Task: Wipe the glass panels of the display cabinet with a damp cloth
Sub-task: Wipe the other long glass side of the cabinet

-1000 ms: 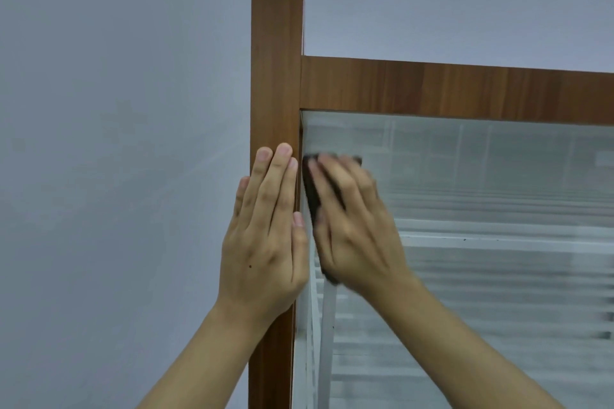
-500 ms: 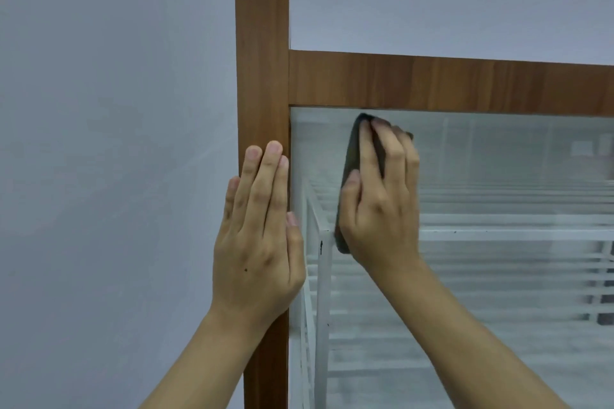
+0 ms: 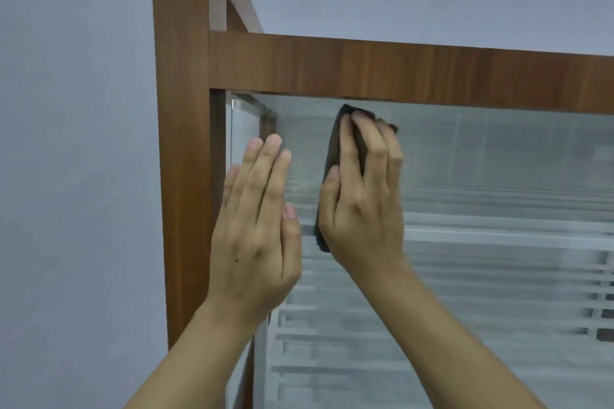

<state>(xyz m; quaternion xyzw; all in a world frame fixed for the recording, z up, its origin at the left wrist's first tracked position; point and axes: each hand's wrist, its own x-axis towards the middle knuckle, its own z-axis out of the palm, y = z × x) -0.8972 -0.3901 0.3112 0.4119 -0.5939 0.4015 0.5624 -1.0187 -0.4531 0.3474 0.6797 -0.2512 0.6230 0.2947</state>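
Landmark: top rail (image 3: 398, 73) of the display cabinet, a horizontal wooden member. All places below are given from it.
Glass panel (image 3: 498, 176): directly under the top rail, running from its left end out of view to the right.
Cloth (image 3: 334, 149): dark and folded, flat on the glass. Its upper end is just beneath the top rail, near the rail's left end.
Cloth axis: long axis upright, at a right angle to the top rail.
Right hand (image 3: 362, 206): gripping the cloth, with fingers arched over its face and thumb against its left edge, pressing it to the pane.
Left hand (image 3: 259, 232): holds nothing, fingers straight and together. It is lower than the cloth and left of it, by the corner post (image 3: 181, 143). Contact with the glass cannot be confirmed.
Governing relation: most of the glass lies to the right of the cloth along the underside of the top rail, and below it. The right hand is the nearer one.
Assessment: the likely stroke is a pass rightward under the rail or straight down — the upright cloth gives a broad swath going sideways.
Risk: the strip where the glass meets the rail may be missed.
Behind glass: white shelves (image 3: 498, 232), blurred.
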